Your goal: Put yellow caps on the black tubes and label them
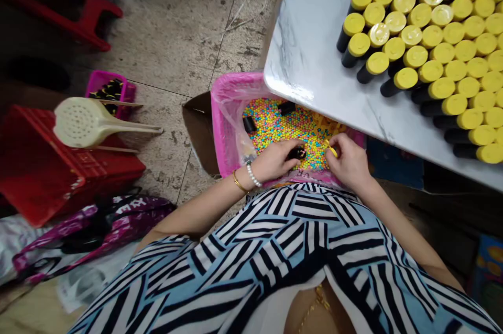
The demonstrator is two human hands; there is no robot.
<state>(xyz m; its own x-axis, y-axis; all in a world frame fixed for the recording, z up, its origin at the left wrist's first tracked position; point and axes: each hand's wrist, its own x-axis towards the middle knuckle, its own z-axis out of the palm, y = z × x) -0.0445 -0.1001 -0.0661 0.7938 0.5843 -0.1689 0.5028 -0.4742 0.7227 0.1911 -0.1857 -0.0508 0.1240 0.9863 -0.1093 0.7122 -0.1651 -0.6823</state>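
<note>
My left hand [275, 162] is closed around a short black tube [297, 153], whose open mouth shows some small coloured beads. In my right hand [349, 161] a yellow cap [331, 149] is pinched between thumb and fingers, a little apart from the tube. Both hands are over a pink basin [220, 130] lined with clear plastic. Small multicoloured beads [275, 125] fill it. Two more black tubes [249, 124] lie on the beads, and loose yellow caps [324, 125] sit at the right side, partly under the table edge.
A marble-patterned table [314, 35] overhangs the basin, bearing many yellow-capped black tubes [416, 56] in rows. To the left are a cream strainer [80, 122] on a red crate [47, 166], a small pink basket [94, 82] and a red stool [94, 14]. A cardboard flap [200, 132] stands beside the basin.
</note>
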